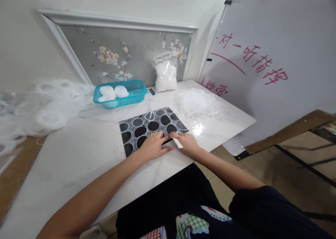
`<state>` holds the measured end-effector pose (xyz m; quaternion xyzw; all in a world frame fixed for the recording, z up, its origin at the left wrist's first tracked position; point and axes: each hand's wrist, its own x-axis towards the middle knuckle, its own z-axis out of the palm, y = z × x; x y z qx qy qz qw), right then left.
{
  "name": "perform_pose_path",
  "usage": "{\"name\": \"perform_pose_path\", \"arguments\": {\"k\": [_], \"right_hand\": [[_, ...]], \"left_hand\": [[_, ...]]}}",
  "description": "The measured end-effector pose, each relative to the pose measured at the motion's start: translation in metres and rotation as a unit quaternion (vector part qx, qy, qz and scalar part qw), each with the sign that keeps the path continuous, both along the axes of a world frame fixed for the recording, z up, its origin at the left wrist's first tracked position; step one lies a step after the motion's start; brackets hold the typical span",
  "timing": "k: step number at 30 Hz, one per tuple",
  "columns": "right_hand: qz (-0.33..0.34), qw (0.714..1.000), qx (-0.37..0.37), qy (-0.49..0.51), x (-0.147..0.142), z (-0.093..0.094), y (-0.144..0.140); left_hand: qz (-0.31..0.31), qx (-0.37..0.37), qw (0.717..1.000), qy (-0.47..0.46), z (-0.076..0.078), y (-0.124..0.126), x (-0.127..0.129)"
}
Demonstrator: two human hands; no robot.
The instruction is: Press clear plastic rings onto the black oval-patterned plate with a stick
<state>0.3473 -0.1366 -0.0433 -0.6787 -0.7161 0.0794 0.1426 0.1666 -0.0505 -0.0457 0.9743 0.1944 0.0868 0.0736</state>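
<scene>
A dark mat (139,131) with a pattern of black and grey circles lies on the white table in front of me. My left hand (153,145) rests on its near edge, palm down, with fingers and thumb stretched apart. Just beside it, my right hand (187,143) is closed round a small white strip (178,143), one end of which sticks out towards me. The fingertips of both hands come close together at the mat's edge. Whatever lies under them is hidden.
Clear plastic rings (196,104) are heaped right of the mat, and a larger pile (49,109) spreads left. A blue basket (119,102) holds white round pads. Behind stand a bag of white material (166,74) and a framed flower picture (112,32). A whiteboard (283,32) leans right.
</scene>
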Motion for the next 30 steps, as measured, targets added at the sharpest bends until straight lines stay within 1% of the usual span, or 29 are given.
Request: {"name": "perform_pose_path", "arguments": {"k": [2,3,4,5,6,7,9,10,12,13,14,15,17,19,20,21,22,23,24,25,26,28,30], "right_hand": [[-0.084,0.992,0.071,0.060,0.025,0.009,0.019],[-0.160,0.974,0.127,0.101,0.042,0.015,0.032],[-0.264,0.938,0.179,0.133,0.060,0.022,0.045],[-0.304,0.920,0.204,0.140,0.077,0.028,0.057],[-0.328,0.902,0.234,0.153,0.091,0.033,0.068],[-0.339,0.879,0.264,0.207,0.100,0.036,0.076],[-0.315,0.846,0.277,0.329,0.105,0.037,0.084],[-0.293,0.821,0.263,0.415,0.101,0.034,0.084],[-0.243,0.755,0.198,0.575,0.084,0.026,0.078],[-0.223,0.722,0.164,0.634,0.074,0.023,0.073],[-0.205,0.695,0.133,0.676,0.066,0.020,0.068],[-0.189,0.674,0.107,0.706,0.059,0.018,0.063],[-0.168,0.638,0.074,0.748,0.053,0.018,0.055],[-0.148,0.588,0.052,0.794,0.053,0.023,0.048],[-0.140,0.568,0.048,0.810,0.054,0.026,0.046],[-0.133,0.560,0.048,0.817,0.053,0.028,0.043],[-0.124,0.562,0.046,0.816,0.050,0.031,0.041],[-0.112,0.578,0.037,0.808,0.045,0.032,0.039],[-0.097,0.605,0.022,0.790,0.038,0.032,0.037],[-0.081,0.644,0.002,0.761,0.029,0.030,0.036],[-0.067,0.688,-0.015,0.723,0.018,0.028,0.035],[-0.045,0.771,-0.030,0.635,-0.003,0.019,0.033],[-0.035,0.833,-0.018,0.552,-0.021,0.009,0.032]], "left_hand": [[0.002,-0.011,1.000,0.000,0.001,0.000,-0.001],[0.006,-0.016,1.000,0.001,0.002,-0.001,-0.001],[0.010,-0.022,1.000,0.005,0.002,-0.001,-0.001],[0.014,-0.025,1.000,0.011,0.003,-0.002,-0.001],[0.017,-0.026,0.999,0.017,0.004,-0.003,-0.001],[0.016,-0.025,0.999,0.022,0.006,-0.004,-0.001],[0.004,-0.020,0.999,0.032,0.010,-0.005,-0.002],[-0.004,-0.015,0.999,0.037,0.014,-0.005,-0.003],[-0.015,-0.001,0.999,0.049,0.022,-0.004,-0.007],[-0.013,0.006,0.998,0.059,0.027,-0.003,-0.010],[-0.008,0.010,0.997,0.073,0.032,-0.002,-0.014],[-0.002,0.009,0.996,0.087,0.037,0.000,-0.020],[0.004,-0.007,0.994,0.110,0.042,0.004,-0.032],[0.000,-0.016,0.993,0.113,0.043,0.008,-0.045],[-0.002,-0.014,0.994,0.109,0.041,0.010,-0.051],[-0.001,-0.007,0.995,0.104,0.039,0.011,-0.055],[0.002,0.001,0.995,0.100,0.036,0.011,-0.058],[0.008,0.010,0.995,0.095,0.033,0.011,-0.059],[0.014,0.018,0.996,0.091,0.030,0.011,-0.060],[0.017,0.024,0.996,0.087,0.026,0.011,-0.060],[0.017,0.029,0.996,0.085,0.023,0.011,-0.059],[0.012,0.030,0.996,0.080,0.018,0.011,-0.058],[0.011,0.018,0.997,0.068,0.015,0.012,-0.059]]}}
